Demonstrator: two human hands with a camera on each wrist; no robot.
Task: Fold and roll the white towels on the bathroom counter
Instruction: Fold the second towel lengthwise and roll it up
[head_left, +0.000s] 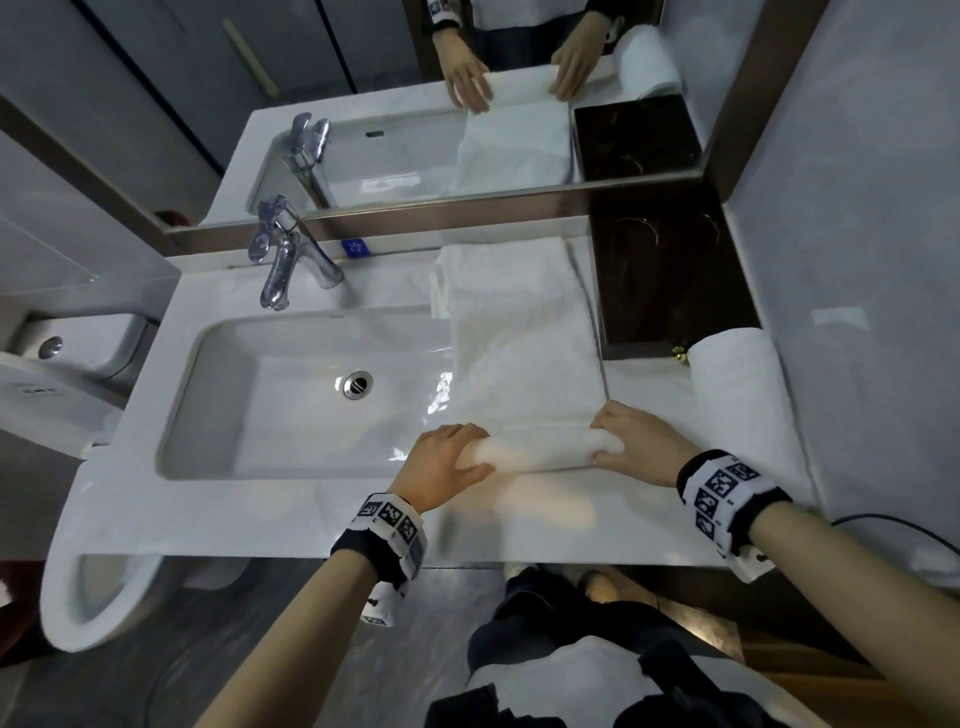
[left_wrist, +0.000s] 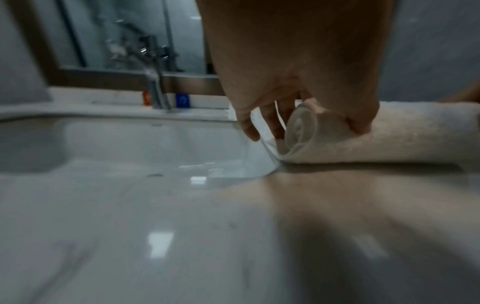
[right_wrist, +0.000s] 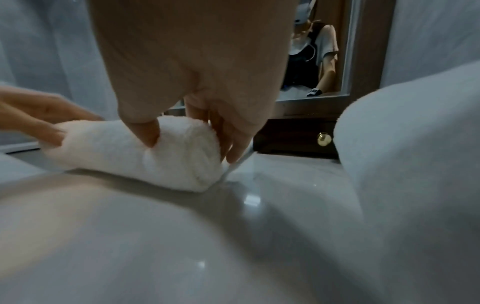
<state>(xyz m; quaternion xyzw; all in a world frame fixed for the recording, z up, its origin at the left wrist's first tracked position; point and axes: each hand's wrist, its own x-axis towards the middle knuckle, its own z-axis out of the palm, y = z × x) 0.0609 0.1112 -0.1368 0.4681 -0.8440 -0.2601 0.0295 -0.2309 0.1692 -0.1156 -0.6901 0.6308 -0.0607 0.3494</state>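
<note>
A folded white towel (head_left: 519, 322) lies lengthwise on the counter (head_left: 260, 519) right of the sink, its near end wound into a short roll (head_left: 540, 447). My left hand (head_left: 447, 462) grips the roll's left end (left_wrist: 303, 131), thumb on the near side and fingers behind. My right hand (head_left: 634, 441) grips the right end (right_wrist: 182, 148) the same way, thumb pressed into the terry. A second towel (head_left: 737, 395), rolled into a thick cylinder, lies at the right against the wall; in the right wrist view it (right_wrist: 415, 164) fills the right side.
The sink basin (head_left: 291, 395) with its drain (head_left: 357, 384) lies left of the towel; a chrome faucet (head_left: 285, 260) stands behind it. A dark wooden box (head_left: 665, 280) sits at the back right. A mirror (head_left: 415, 104) runs behind. A toilet (head_left: 78, 467) is at left.
</note>
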